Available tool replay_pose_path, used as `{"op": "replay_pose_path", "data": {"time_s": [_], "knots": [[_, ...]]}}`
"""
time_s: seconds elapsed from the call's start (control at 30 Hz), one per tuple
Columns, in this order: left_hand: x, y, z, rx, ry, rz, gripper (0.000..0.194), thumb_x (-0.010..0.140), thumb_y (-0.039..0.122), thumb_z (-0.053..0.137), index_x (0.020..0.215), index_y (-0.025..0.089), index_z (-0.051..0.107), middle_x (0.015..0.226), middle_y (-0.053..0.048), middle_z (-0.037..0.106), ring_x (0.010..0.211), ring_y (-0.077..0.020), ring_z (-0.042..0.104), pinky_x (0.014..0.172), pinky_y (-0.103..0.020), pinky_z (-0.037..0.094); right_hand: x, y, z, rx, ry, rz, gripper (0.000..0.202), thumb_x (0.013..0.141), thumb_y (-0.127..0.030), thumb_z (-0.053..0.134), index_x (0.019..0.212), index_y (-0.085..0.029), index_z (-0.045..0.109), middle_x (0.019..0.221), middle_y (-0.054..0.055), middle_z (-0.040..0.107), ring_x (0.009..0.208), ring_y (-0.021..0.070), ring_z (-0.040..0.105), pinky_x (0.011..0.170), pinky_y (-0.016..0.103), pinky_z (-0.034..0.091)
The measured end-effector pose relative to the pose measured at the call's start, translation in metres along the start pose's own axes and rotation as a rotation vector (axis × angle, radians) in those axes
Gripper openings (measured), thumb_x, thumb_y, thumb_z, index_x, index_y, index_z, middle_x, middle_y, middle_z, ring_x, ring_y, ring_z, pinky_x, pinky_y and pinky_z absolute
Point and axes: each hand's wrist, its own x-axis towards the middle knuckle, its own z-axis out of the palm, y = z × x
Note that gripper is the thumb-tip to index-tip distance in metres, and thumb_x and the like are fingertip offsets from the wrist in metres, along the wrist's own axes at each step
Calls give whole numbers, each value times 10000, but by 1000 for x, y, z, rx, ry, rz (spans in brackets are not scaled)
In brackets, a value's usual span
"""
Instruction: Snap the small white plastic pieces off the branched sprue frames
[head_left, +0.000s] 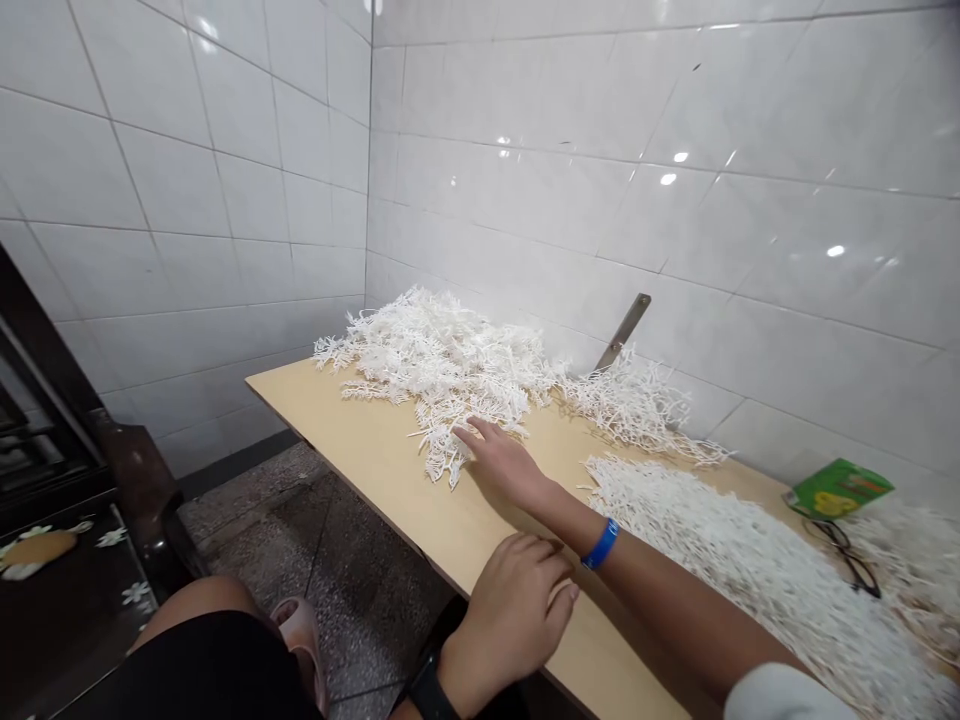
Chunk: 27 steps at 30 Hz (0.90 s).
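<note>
A large pile of white branching plastic-like sprigs (442,345) lies on the far end of the wooden table (360,450). My right hand (506,462), with a blue band on its wrist, reaches to the pile's near edge; its fingers are apart and touch or hover just over the sprigs. My left hand (521,600), below a black watch, is at the table's front edge near my right forearm. Its fingers are curled, and whatever they may hold is hidden.
More white pieces (727,560) cover the table's right side, with a smaller heap (637,400) by the wall. A metal bracket (624,330), a green packet (836,490) and dark glasses (851,560) are at the back. A dark wooden chair (142,480) stands left.
</note>
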Motion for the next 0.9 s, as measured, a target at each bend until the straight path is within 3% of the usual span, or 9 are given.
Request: {"op": "replay_pose_path", "data": {"time_s": [0.07, 0.13, 0.33, 0.43, 0.5, 0.6, 0.7, 0.8, 0.9], "knots": [[0, -1, -1, -18, 5, -5, 215, 928, 265, 525, 1017, 202, 710, 1089, -62, 727, 1061, -222, 629, 1014, -363, 444, 11, 7, 4, -42, -17, 46, 270, 839, -47, 566, 1053, -166, 678, 1107, 132, 687, 1041, 252, 625, 875, 345, 482], [1, -1, -2, -50, 12, -31, 215, 923, 243, 523, 1015, 203, 713, 1067, -52, 737, 1021, -210, 643, 976, -342, 465, 18, 15, -1, -21, 9, 74, 168, 845, -48, 550, 872, -154, 677, 906, 109, 700, 883, 225, 643, 776, 304, 474], [1, -4, 0, -144, 58, -97, 253, 923, 254, 502, 1038, 198, 720, 1069, -59, 746, 1009, -221, 656, 951, -354, 480, 21, 27, -70, 107, 268, 176, 227, 983, -305, 452, 911, -162, 613, 897, 87, 662, 817, 197, 604, 716, 306, 451], [0, -4, -3, -216, 70, -119, 279, 922, 260, 491, 1065, 197, 722, 1084, -72, 742, 1041, -242, 652, 969, -385, 476, 6, 25, -103, 554, 417, 192, 292, 951, -417, 514, 791, -180, 572, 703, 25, 584, 647, 159, 560, 605, 283, 437], [0, -6, -5, -298, 92, -164, 300, 919, 274, 497, 1122, 191, 701, 1141, -89, 721, 1092, -258, 638, 995, -403, 469, -12, 24, -108, 906, 431, 221, 319, 899, -465, 596, 756, -181, 570, 704, 22, 588, 610, 141, 546, 567, 273, 431], [1, -11, -4, -498, 222, -289, 388, 927, 297, 495, 1284, 177, 592, 1313, -127, 627, 1203, -263, 588, 1054, -412, 445, -47, 24, -85, 1220, 315, 346, 343, 834, -499, 670, 749, -175, 596, 697, 32, 609, 591, 135, 544, 537, 263, 422], [5, -18, 0, -715, 383, -396, 478, 934, 292, 495, 1396, 181, 449, 1455, -154, 493, 1326, -257, 492, 1112, -418, 399, -82, 22, -41, 1300, 182, 493, 368, 811, -525, 670, 733, -172, 605, 634, 23, 594, 530, 125, 507, 502, 258, 401], [9, -21, -1, -853, 400, -456, 560, 912, 280, 545, 1434, 191, 362, 1496, -180, 425, 1350, -265, 468, 1122, -439, 385, -105, 15, -8, 1123, 130, 514, 456, 857, -597, 588, 712, -166, 617, 591, 21, 574, 510, 127, 485, 497, 263, 386], [12, -20, -15, -892, 335, -519, 610, 889, 275, 586, 1438, 192, 333, 1487, -213, 419, 1287, -278, 539, 1083, -457, 422, -112, 9, 1, 895, 78, 350, 496, 916, -581, 511, 645, -175, 599, 601, 23, 576, 590, 147, 525, 615, 286, 430]]}}
